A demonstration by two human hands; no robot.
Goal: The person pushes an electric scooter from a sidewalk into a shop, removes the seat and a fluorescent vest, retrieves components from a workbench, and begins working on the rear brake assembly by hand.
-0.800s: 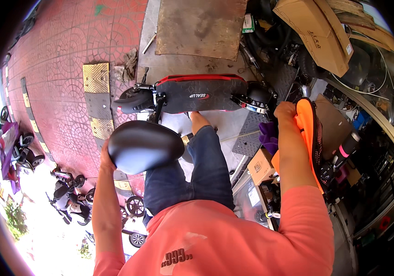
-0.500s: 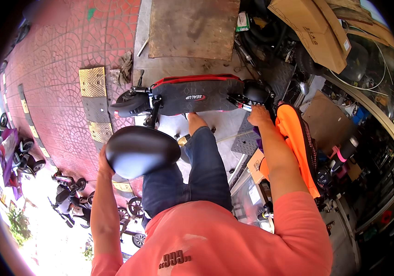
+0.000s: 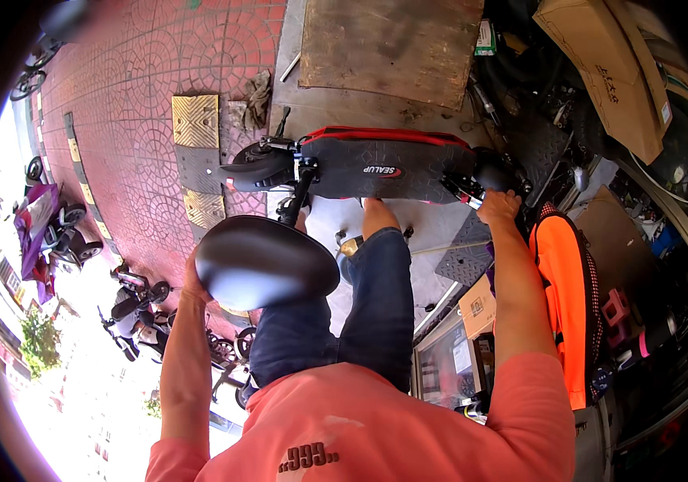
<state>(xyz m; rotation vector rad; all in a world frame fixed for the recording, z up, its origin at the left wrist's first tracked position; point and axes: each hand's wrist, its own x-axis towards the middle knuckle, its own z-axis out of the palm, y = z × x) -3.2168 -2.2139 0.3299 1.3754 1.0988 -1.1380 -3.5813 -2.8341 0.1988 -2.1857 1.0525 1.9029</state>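
black scooter seat [image 3: 267, 261], smooth, rounded, glossy

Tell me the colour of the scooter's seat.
The seat is black, showing best in the head view.

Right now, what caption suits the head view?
Left hand on a rounded black saddle, right hand at one end of a red-edged black scooter.

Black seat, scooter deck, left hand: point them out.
Black seat [image 3: 267, 263], head view: middle of its smooth surface.
Scooter deck [image 3: 385, 168], head view: middle of its black face.
Left hand [image 3: 194, 281], head view: the hand's visible middle.
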